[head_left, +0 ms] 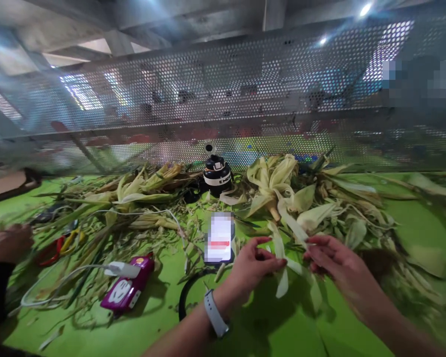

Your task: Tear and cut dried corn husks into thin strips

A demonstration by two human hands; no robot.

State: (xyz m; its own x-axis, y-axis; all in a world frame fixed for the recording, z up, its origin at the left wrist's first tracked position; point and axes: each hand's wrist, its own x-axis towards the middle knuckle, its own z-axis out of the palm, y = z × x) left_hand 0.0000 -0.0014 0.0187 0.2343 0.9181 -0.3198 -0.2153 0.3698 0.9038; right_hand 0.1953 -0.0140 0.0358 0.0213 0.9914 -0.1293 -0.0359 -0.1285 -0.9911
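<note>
My left hand [253,265], with a pale watch band on its wrist, pinches a strip of corn husk [282,280] just above the green table [267,332]. My right hand [336,265] grips the same pale husk from the right side, fingers closed on it. Beyond both hands lies a heap of husked corn leaves [282,191]. A phone [219,238] lies flat just left of my left hand.
A magenta power bank [128,287] with a white cable lies at the left. A black-and-white jar [216,176] stands at the back by a perforated metal wall [223,99]. Another person's hand [5,243] and red-yellow scissors [61,245] are at far left.
</note>
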